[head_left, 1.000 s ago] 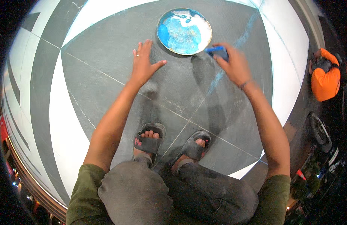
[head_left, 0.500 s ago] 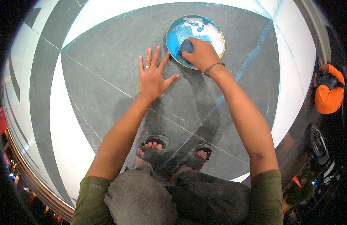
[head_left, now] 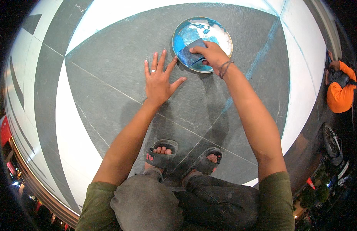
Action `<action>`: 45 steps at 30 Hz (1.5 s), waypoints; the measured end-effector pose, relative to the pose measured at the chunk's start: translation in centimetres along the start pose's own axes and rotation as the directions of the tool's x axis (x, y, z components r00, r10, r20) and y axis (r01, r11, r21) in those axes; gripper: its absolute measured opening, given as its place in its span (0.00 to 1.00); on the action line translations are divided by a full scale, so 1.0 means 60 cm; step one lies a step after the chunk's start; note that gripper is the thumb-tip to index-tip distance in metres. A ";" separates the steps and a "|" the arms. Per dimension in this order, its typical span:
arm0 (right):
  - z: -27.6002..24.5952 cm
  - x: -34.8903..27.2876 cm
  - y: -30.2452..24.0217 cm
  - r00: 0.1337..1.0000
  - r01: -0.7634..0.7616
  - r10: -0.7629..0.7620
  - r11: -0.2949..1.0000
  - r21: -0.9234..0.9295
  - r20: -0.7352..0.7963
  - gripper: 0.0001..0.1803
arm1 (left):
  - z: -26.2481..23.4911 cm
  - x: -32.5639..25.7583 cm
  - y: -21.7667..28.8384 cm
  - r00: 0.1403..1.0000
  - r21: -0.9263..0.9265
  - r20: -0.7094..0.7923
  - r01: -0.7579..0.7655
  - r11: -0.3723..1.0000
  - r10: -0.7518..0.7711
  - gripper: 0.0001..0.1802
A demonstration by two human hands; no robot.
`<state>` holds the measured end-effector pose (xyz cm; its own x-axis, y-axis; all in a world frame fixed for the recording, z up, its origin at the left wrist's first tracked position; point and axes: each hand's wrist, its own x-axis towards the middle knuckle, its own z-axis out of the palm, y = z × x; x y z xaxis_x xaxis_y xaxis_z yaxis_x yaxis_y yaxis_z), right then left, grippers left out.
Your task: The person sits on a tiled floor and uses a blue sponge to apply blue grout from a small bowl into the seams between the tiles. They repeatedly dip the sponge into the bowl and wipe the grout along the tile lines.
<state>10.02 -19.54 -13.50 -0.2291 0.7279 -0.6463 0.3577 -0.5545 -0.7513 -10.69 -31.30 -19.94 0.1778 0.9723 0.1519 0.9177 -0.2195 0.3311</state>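
My right hand (head_left: 216,57) grips a flat, squarish dark blue pad (head_left: 191,54), its face dusted brighter blue; whether it is sponge or cloth I cannot tell. It is tilted over the left part of a round, shallow dish (head_left: 229,38) coated with blue and white, seemingly powder. Some of the dish's near rim is hidden behind the pad and hand. With fingers spread, my left hand (head_left: 160,85) rests on the dark grey panel (head_left: 117,63), its index fingertip close to the dish's left edge. A ring is on that hand, a dark bracelet on my right wrist.
Blue smears (head_left: 259,59) run down the panel right of the dish. White curved bands (head_left: 307,84) border the grey area. My sandalled feet (head_left: 163,152) stand close in. At the far right is a person in orange (head_left: 339,96), with a wheel (head_left: 329,140) below.
My right hand has turned and tipped the pad, so its broad blue face now shows. My left hand stays flat on the panel. The whole view has shifted slightly.
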 end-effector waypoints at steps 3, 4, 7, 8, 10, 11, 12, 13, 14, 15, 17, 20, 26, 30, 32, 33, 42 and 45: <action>-0.014 -0.039 0.007 0.995 0.064 -0.048 0.981 0.181 -0.092 0.24 | 0.005 -0.002 0.003 1.000 0.003 0.002 -0.004 1.000 0.004 0.43; -0.022 -0.060 0.009 0.988 0.106 -0.077 0.968 0.226 -0.137 0.25 | 0.008 -0.001 0.002 1.000 0.005 0.006 -0.004 1.000 0.004 0.43; -0.071 -0.148 0.027 0.960 0.207 -0.184 0.974 0.092 -0.212 0.23 | 0.021 -0.003 -0.004 1.000 0.012 0.006 -0.007 1.000 0.007 0.44; -0.084 -0.182 0.037 0.958 0.183 -0.180 0.983 -0.005 -0.225 0.22 | 0.024 -0.007 -0.007 1.000 0.026 0.002 -0.010 1.000 0.010 0.44; -0.086 -0.243 0.078 0.934 0.216 -0.260 0.957 -0.192 -0.245 0.20 | 0.022 -0.012 -0.025 1.000 0.067 -0.006 -0.011 0.998 0.011 0.45; -0.085 -0.271 0.099 0.919 0.231 -0.305 0.930 -0.285 -0.250 0.20 | 0.024 -0.012 -0.028 1.000 0.068 -0.021 -0.022 0.997 0.023 0.44; -0.087 -0.296 0.127 0.894 0.250 -0.375 0.872 -0.420 -0.246 0.20 | 0.027 -0.008 -0.025 0.998 0.063 -0.040 -0.037 0.997 0.040 0.44; -0.086 -0.317 0.164 0.868 0.263 -0.442 0.796 -0.545 -0.227 0.22 | 0.032 -0.005 -0.019 0.997 0.062 -0.058 -0.051 0.997 0.055 0.43; -0.081 -0.335 0.199 0.840 0.276 -0.507 0.707 -0.651 -0.194 0.23 | 0.032 -0.004 -0.015 0.994 0.061 -0.085 -0.063 0.996 0.068 0.43; -0.067 -0.347 0.231 0.822 0.284 -0.542 0.658 -0.697 -0.177 0.24 | 0.029 -0.004 -0.016 0.995 0.055 -0.080 -0.061 0.997 0.065 0.42; -0.039 -0.372 0.270 0.786 0.275 -0.602 0.547 -0.791 -0.142 0.26 | 0.031 -0.005 -0.012 0.995 0.024 -0.071 -0.062 0.998 0.063 0.42; 0.001 -0.381 0.297 0.780 0.178 -0.596 0.504 -0.845 -0.191 0.32 | 0.031 -0.006 -0.018 0.992 0.013 -0.089 -0.093 0.996 0.094 0.42; 0.065 -0.403 0.319 0.846 0.139 -0.518 0.448 -0.883 -0.129 0.27 | 0.024 -0.018 -0.033 0.988 0.013 -0.041 -0.148 0.989 0.148 0.42; 0.021 -0.406 0.296 0.868 0.177 -0.476 0.565 -0.806 -0.143 0.22 | 0.014 -0.027 -0.037 0.982 -0.021 -0.029 -0.187 0.982 0.186 0.40; -0.020 -0.375 0.301 0.798 0.100 -0.522 0.609 -0.787 -0.302 0.20 | 0.014 -0.023 -0.031 0.978 -0.037 -0.050 -0.203 0.978 0.201 0.39; -0.028 -0.357 0.294 0.778 0.093 -0.540 0.604 -0.792 -0.321 0.20 | 0.013 -0.024 -0.033 0.977 -0.027 -0.053 -0.208 0.978 0.206 0.39; 0.067 -0.401 0.314 0.875 0.280 -0.474 0.656 -0.700 -0.095 0.21 | 0.006 -0.030 -0.038 0.978 -0.002 -0.056 -0.201 0.980 0.201 0.37; 0.047 -0.398 0.292 0.904 0.274 -0.416 0.738 -0.617 -0.096 0.21 | 0.010 -0.019 -0.033 0.981 -0.015 -0.096 -0.170 0.985 0.168 0.36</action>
<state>19.18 -47.79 -11.60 -0.2687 0.9277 -0.2590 0.7597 0.0389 -0.6491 -12.51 -31.90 -21.36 0.2943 0.9094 0.2940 0.8686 -0.3828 0.3147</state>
